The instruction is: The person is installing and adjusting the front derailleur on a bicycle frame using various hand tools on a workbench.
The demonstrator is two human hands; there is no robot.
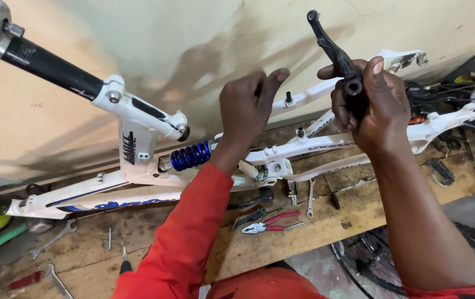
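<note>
Head view shows your right hand [371, 105] with fingers clamped on a black crank arm [334, 51], raised above the white bike frame [138, 138] on the tabletop [282, 243]. Your left hand [247, 105] hovers, fingers apart, holding nothing. You appear to be inspecting the crank; refitting it calls for alignment. No containers show.

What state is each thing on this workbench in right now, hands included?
Right hand: closed around a black crank arm, held raised.
Left hand: open, fingers spread, holding nothing.
White bicycle frame: lying on the bench, no wheels fitted.
Blue spring shock: mounted in the frame.
Red-handled pliers: lying on the bench, jaws shut.
Wrench: lying loose.
</note>
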